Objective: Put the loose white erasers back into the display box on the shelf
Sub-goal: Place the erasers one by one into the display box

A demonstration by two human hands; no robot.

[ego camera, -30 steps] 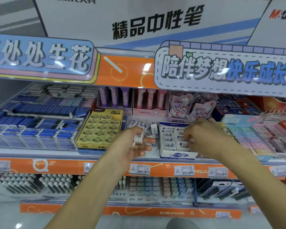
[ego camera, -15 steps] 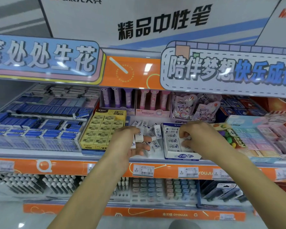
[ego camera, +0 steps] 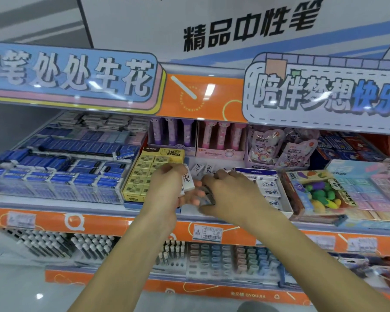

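There is only one camera. It sits on the person's head and looks forward and a little down at a shop shelf with an orange front strip (ego camera: 113,219). It is close: both bare arms reach in from 6 o'clock and the two hands meet near the middle. A big white sign with black letters (ego camera: 250,25) fills 12 o'clock. A lower shelf of pens (ego camera: 212,260) shows toward 6 o'clock. The wide lens bends the edges.

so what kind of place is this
Most likely a stationery shop aisle: tiered shelves with orange edge strips carrying a price tag, display boxes of yellow erasers and white erasers, and racks of pens below.
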